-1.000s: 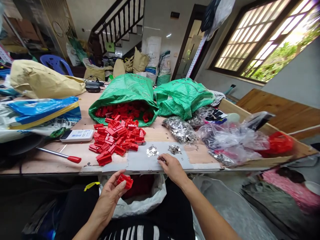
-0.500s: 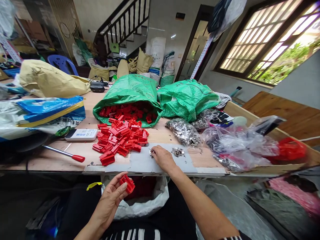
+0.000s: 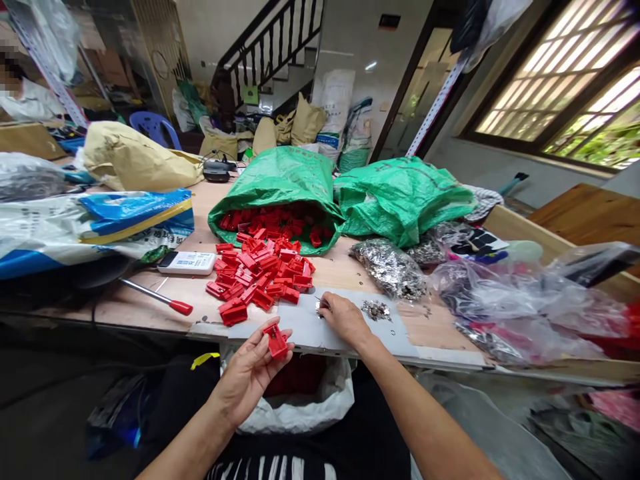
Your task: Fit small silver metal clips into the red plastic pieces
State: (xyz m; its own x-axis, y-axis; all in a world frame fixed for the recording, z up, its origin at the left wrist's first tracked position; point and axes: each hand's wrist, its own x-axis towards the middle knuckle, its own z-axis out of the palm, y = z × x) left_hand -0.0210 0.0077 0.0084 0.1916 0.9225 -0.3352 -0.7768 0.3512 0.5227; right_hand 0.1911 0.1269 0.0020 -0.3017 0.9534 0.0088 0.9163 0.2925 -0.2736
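My left hand (image 3: 255,373) grips a small red plastic housing (image 3: 277,341) between thumb and fingers, just in front of the table edge. Pinched fingertips of my right hand (image 3: 345,321) rest at the grey sheet (image 3: 295,330), by some shiny metal bits (image 3: 318,307); what they pinch is too small to make out. To the right of that hand lies a little heap of small metal pieces (image 3: 376,310). A loose pile of red plastic housings (image 3: 260,273) spreads behind my left hand, spilling from the mouth of a green woven sack (image 3: 280,177).
Bagged metal pieces (image 3: 390,267) and clear plastic bags (image 3: 515,293) lie at the right, beside another green sack (image 3: 400,193). A white boxy device (image 3: 187,263) and a red-tipped lever (image 3: 160,297) are left. Below the table edge hangs an open white sack (image 3: 300,420). A person sits far left.
The view has swung left, so things appear farther right. My left hand has lifted the red housing slightly and turned it. My right hand stays at the metal bits.
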